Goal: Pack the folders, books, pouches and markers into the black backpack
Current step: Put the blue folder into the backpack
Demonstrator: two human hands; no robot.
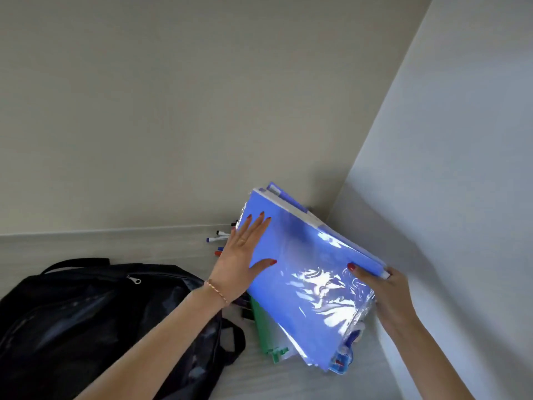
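Observation:
A stack of glossy blue folders (302,269) is tilted up off the table at the right. My right hand (386,295) grips the stack's right edge, thumb on top. My left hand (245,255) lies flat with straight fingers on the top folder's left part. Under the stack lies a green folder (264,333), and a blue-and-white pouch (344,359) peeks out at its lower corner. The black backpack (101,319) lies flat at the lower left, its zip showing. Several markers (217,238) lie by the wall behind my left hand.
The pale wooden table (115,246) meets a beige wall at the back and a white wall (461,197) close on the right. A backpack strap (233,342) loops out towards the green folder.

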